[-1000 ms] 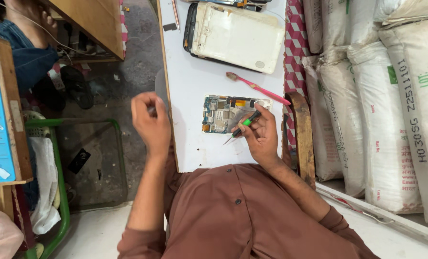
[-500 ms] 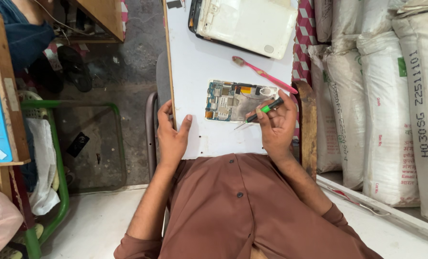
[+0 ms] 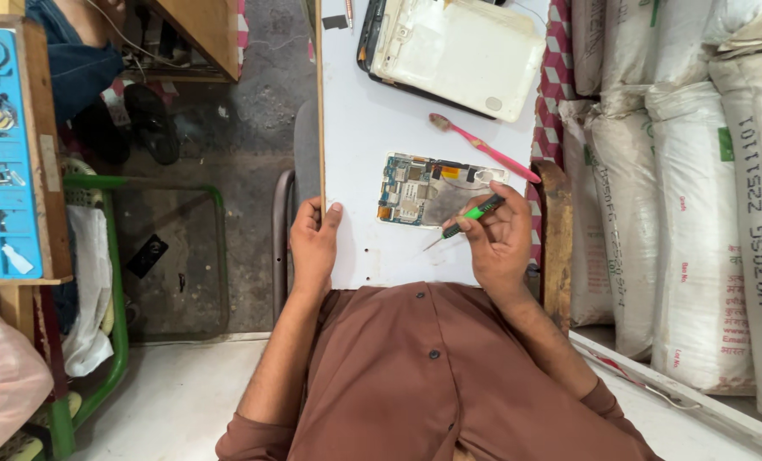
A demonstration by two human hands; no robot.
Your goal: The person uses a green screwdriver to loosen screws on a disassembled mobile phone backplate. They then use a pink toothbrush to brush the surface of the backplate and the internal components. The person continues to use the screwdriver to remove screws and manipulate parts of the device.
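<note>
Hiding part of the picture, the person's brown buttoned shirt [image 3: 432,376] filled the lower middle of the view, and the near edge of the white flat tabletop [image 3: 372,137] vanished beneath it. The left hand [image 3: 314,248] gripped the table's thin wooden left edge, fingers curled over the rim so that their tips could not be seen, thumb lying on the white surface. The right hand [image 3: 499,243] was clamped on a slim screwdriver with a green and black handle [image 3: 470,215]; its fine metal tip was hard to make out against the table, though it pointed down and left, just beside the opened phone. That opened phone, a flat rectangular body with bare circuit board and small metal shields showing [image 3: 428,188], lay at the middle of the tabletop, just above the right hand. A pink plastic toothbrush [image 3: 483,147] lay slanted beyond it, touching or nearly touching its far corner. Farther off, a white plastic tablet back cover [image 3: 458,53] was cut off by the upper edge. Coarse woven white sacks [image 3: 680,213] stood stacked along the right, partly out of view.
</note>
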